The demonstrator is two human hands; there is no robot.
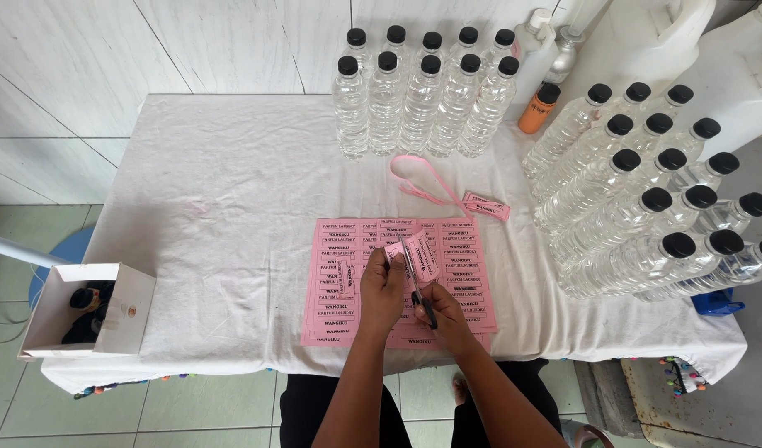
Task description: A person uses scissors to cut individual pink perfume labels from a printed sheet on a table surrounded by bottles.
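My left hand (383, 286) pinches a pink strip of printed labels (421, 253) and holds it up over the pink label sheets (348, 282) lying on the white tablecloth (223, 207). My right hand (444, 314) grips a pair of scissors (416, 278) with dark handles; the blades point up into the strip. One cut pink label (486, 206) lies beyond the sheets, next to a curled pink offcut strip (420, 176).
Several clear black-capped bottles stand in a group at the back (422, 99) and another group fills the right side (646, 199). An orange bottle (538, 108) and white jugs (646, 41) stand at the back right. An open white box (87, 311) sits at the left corner.
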